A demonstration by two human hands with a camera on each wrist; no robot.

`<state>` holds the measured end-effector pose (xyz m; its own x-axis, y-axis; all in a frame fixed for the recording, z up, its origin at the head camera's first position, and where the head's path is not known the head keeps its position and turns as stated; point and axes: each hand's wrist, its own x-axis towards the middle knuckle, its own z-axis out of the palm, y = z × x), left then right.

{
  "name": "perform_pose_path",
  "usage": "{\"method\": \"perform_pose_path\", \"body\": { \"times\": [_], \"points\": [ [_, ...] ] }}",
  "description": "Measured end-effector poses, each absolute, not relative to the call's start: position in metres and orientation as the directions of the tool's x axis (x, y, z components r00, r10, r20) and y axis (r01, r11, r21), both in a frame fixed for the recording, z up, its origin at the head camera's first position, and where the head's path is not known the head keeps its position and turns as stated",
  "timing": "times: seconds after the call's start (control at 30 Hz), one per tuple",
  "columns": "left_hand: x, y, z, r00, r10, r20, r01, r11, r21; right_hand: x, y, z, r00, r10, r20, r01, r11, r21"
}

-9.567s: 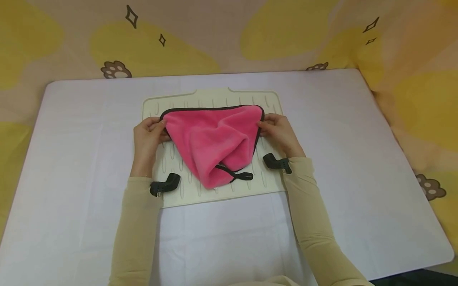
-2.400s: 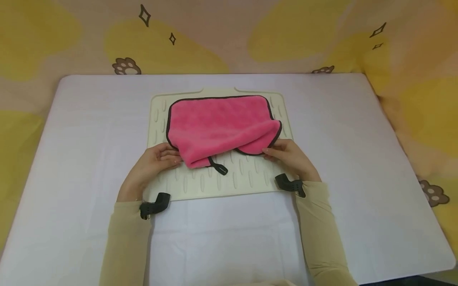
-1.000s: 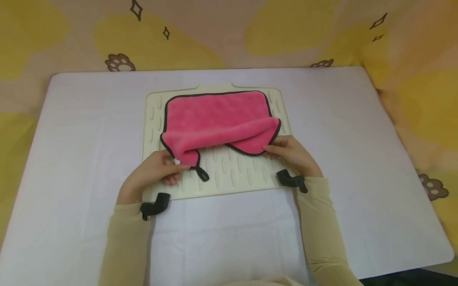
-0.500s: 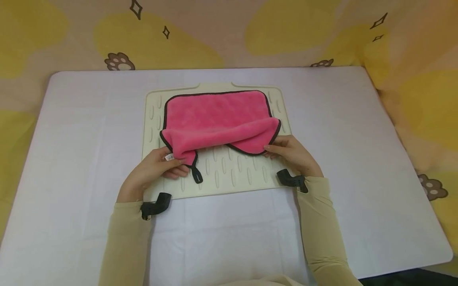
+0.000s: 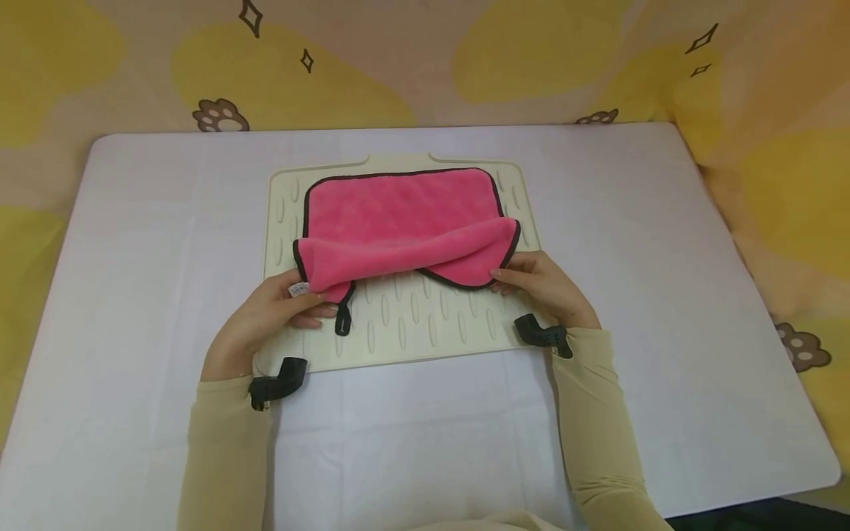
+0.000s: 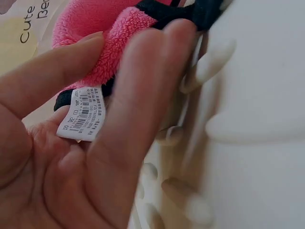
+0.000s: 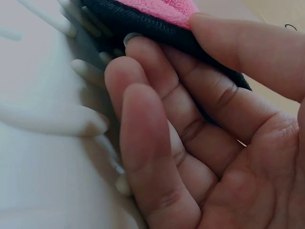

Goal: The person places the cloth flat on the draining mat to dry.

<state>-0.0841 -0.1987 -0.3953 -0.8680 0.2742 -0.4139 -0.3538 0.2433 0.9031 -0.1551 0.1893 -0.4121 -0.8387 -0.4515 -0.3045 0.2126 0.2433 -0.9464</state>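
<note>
A pink plush towel [image 5: 401,206] with black edging lies on a cream ridged mat [image 5: 425,321], its back part flat and its front part raised in a fold. My left hand [image 5: 262,317] pinches the front left corner, thumb on top and fingers beneath. Close to that palm hangs a white care label [image 6: 82,114] with print on it. A black hanging loop [image 5: 342,320] dangles beside the left fingertips. On the other side, my right hand [image 5: 547,290] grips the front right corner between thumb and fingers, the lower fingers near the mat's ridges in the right wrist view.
The mat lies on a white-covered table [image 5: 664,332]. A yellow and beige patterned cloth [image 5: 372,66] hangs behind the table and along its right side. Each wrist carries a black camera mount [image 5: 282,383].
Over the last second my left hand has drawn its corner left, and the loop has swung downward. The right hand holds still. Earlier, the towel was bunched with both hands at its back corners.
</note>
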Motion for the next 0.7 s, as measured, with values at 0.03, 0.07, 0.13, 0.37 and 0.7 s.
{"method": "perform_pose_path", "body": {
  "times": [0.03,0.07,0.13,0.37,0.7],
  "points": [
    [-0.0841,-0.199,-0.3952,-0.871,0.268,-0.412,-0.357,0.231,0.905,-0.1551,0.1894,-0.412,-0.838,-0.452,-0.305,0.213,0.244,-0.946],
    [-0.0841,-0.1993,-0.3955,-0.875,0.263,-0.407,-0.359,0.213,0.909,-0.1551,0.1894,-0.4119,-0.838,-0.451,-0.307,0.214,0.246,-0.945],
    [-0.0838,-0.1999,-0.3962,-0.884,0.254,-0.392,-0.357,0.174,0.918,-0.1551,0.1896,-0.4118,-0.838,-0.45,-0.307,0.212,0.249,-0.945],
    [-0.0845,-0.1987,-0.3966,-0.906,0.212,-0.367,-0.349,0.117,0.93,-0.155,0.1902,-0.4118,-0.842,-0.447,-0.303,0.203,0.258,-0.945],
    [-0.0865,-0.1965,-0.396,-0.927,0.076,-0.368,-0.359,0.107,0.927,-0.1551,0.1905,-0.4124,-0.839,-0.45,-0.305,0.217,0.238,-0.947]
  ]
}}
